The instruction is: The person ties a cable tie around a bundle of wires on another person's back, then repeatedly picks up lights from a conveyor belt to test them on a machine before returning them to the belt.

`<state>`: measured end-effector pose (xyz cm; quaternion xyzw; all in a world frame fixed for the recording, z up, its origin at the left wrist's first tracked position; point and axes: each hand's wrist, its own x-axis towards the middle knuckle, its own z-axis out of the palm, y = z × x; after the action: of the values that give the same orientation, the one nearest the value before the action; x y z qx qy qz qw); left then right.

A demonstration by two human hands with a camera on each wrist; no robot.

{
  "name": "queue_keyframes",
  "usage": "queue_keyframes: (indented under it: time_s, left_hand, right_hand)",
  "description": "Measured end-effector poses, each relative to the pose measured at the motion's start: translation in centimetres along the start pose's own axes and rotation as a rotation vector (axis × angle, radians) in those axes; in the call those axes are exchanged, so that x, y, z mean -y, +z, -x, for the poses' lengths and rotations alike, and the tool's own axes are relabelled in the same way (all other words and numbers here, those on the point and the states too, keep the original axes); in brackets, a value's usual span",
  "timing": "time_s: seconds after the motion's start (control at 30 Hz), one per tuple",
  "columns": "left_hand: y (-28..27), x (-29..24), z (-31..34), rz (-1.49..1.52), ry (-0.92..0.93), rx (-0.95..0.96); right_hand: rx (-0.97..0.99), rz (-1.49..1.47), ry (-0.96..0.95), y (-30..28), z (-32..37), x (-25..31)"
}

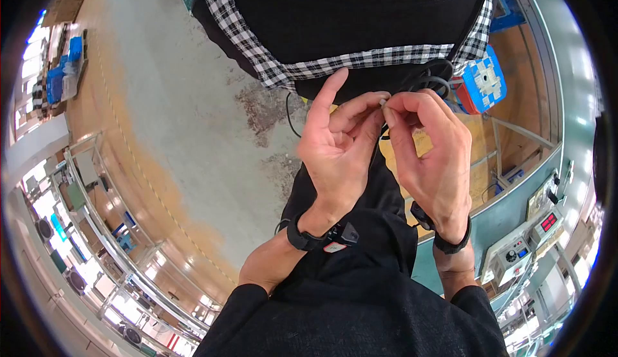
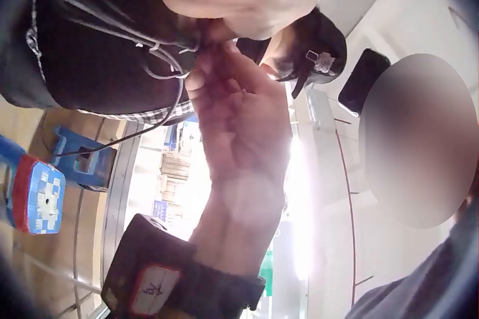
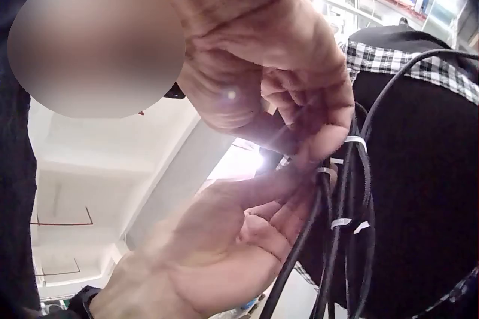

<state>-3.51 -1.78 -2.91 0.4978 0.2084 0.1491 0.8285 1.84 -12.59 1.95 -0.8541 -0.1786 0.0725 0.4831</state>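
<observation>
Thin black cable (image 3: 380, 102) hangs in loops, with white ties (image 3: 341, 223) round its strands in the right wrist view. The left hand (image 1: 338, 157) pinches at the cable between thumb and a finger, its index finger raised apart. Beside it, tip to tip, the right hand (image 1: 441, 157) pinches a small white piece (image 1: 383, 102) with thumb and index finger. In the left wrist view the cable (image 2: 182, 94) trails down from the meeting fingertips, where the hands hide the exact contact.
A blue and red stool (image 1: 486, 81) stands at the right beyond the hands. A green bench edge (image 1: 425, 260) with a control box (image 1: 512, 254) lies at the lower right. Shelving and blue bins (image 1: 61, 77) are at the left. Another person wears a checked-trim apron (image 1: 386, 56).
</observation>
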Motion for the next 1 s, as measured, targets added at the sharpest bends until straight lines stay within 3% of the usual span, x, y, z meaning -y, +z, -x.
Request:
queue_keyframes:
  time_s: [0.53,0.9,1.0]
  left_hand:
    - [0.6,0.2,0.1,0.012,-0.043,-0.094]
    - [1.0,-0.1,0.4,0.009,-0.015,-0.094]
    - [0.4,-1.1,0.2,0.098,-0.165,-0.023]
  right_hand:
    - [0.035,-0.061,0.007,-0.6,0.2,-0.6]
    - [-0.062,0.017,0.014,0.1,0.4,-0.3]
    - [-0.112,-0.042,0.058,0.4,0.6,-0.1]
